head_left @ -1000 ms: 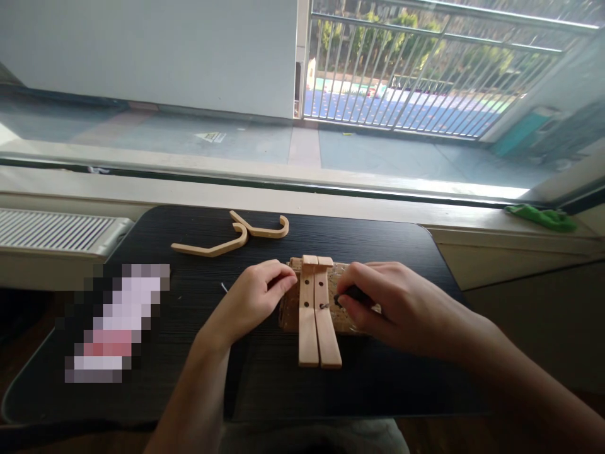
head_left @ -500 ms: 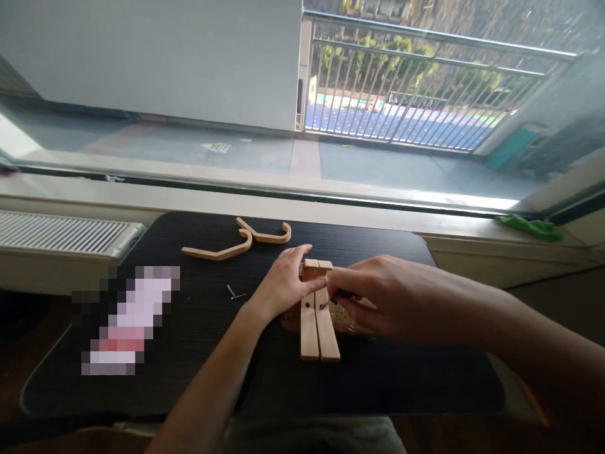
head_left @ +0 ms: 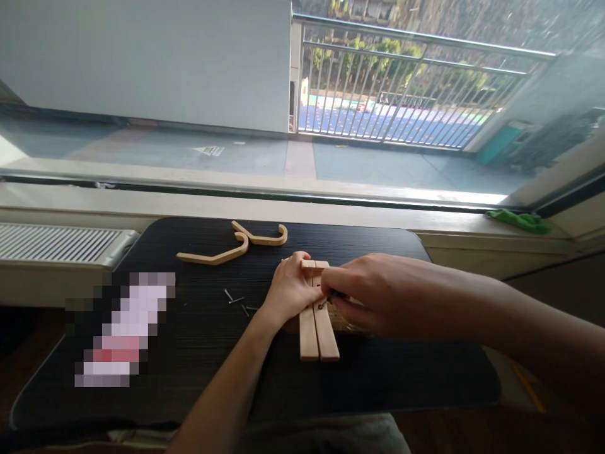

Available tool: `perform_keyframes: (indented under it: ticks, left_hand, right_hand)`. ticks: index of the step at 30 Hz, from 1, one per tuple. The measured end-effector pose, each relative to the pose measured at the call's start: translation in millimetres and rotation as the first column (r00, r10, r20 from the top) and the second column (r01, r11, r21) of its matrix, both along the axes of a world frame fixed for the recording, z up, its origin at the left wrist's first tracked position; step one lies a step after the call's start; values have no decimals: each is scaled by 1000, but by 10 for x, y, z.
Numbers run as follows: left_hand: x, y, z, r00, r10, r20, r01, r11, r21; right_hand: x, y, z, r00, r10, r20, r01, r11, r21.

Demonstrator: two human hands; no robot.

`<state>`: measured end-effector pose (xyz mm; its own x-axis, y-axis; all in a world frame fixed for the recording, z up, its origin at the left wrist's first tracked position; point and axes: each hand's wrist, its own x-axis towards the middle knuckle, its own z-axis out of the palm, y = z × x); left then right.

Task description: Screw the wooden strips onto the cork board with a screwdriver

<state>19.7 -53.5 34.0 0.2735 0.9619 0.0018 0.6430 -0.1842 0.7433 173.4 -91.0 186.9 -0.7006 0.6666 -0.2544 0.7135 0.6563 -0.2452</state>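
Note:
Two pale wooden slats (head_left: pixel 317 333) lie side by side across a cork-like board (head_left: pixel 341 322) on the black table (head_left: pixel 198 353). My left hand (head_left: pixel 289 291) rests on the slats' far end, fingers curled over them. My right hand (head_left: pixel 363 293) is closed in a pinch on a small dark tool (head_left: pixel 331 297) whose tip touches the right slat near a screw. Most of the board is hidden under my hands.
Two curved wooden pieces (head_left: pixel 215 255) (head_left: pixel 262 236) lie at the table's far side. Several small screws (head_left: pixel 236 301) are scattered left of my left hand. A blurred pink-white object (head_left: pixel 123 329) lies at the left. A radiator (head_left: pixel 57 244) and window sill stand behind.
My left hand has shifted from the slats' left side onto their far end and now covers it. My right hand with the tool has stayed at the right slat. More screws show beside my left wrist.

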Motion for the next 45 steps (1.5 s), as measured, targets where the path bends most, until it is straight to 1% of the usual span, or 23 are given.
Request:
perform_keyframes:
  ticks: [3,8,12,15,20,22,26,30,32,35,37,39,41,42,43,45]
  left_hand:
    - [32,-8,-1,998,26,-53,-26,1000,4]
    - [57,-16,-65,998,45,-47,-42,997,65]
    - [61,-19,-55,998,48,-48,-45,997,57]
    - [64,-24,-69,998,61,-24,-59,997,57]
    - [68,-32,-113,992,120,27,-121,992,46]
    - [61,-30,-116,989,143,43,-145,989,37]
    - [32,-23,-142,987,130,89,-136,989,61]
    - [42,-2,-248,985,125,118,-135,987,85]
    - [45,20,-303,979,126,162,-142,986,93]
    - [-47,22,-294,970,104,218,-126,988,86]
    - [-200,-59,-208,977,83,196,-95,994,51]
    - [-393,-243,-98,980,82,180,-96,993,67]
    - [-553,-516,-21,985,87,148,-108,984,140]
    - [-597,-670,-10,987,94,130,-119,973,200]
    - [-610,-821,-17,990,81,118,-111,955,276]
    - [-537,-1081,-75,996,26,88,-59,918,393]
  right_hand:
    - [-7,-2,-2,1000,-14,0,14,1000,0]
    - [6,-15,-2,999,-29,19,28,999,17]
    - [16,-28,-6,999,-36,35,34,999,36]
    - [17,-36,-10,998,-31,47,28,998,48]
    - [22,-23,3,999,-12,47,7,993,115]
    - [19,-5,29,997,-11,79,1,992,124]
    - [-1,30,93,979,-39,199,25,997,70]
    - [-29,56,123,964,-28,266,17,999,45]
    - [-45,69,124,949,-22,315,17,1000,19]
    - [-62,90,110,941,-23,337,24,1000,1]
    - [-62,101,95,949,-17,315,12,1000,20]
    - [-54,108,84,950,-10,311,1,1000,27]
    - [-42,109,81,950,-3,312,-2,1000,14]
    - [-36,108,80,948,-5,317,2,1000,8]
    - [-32,106,78,947,-7,321,5,1000,6]
    - [-30,98,71,949,-10,315,1,1000,29]
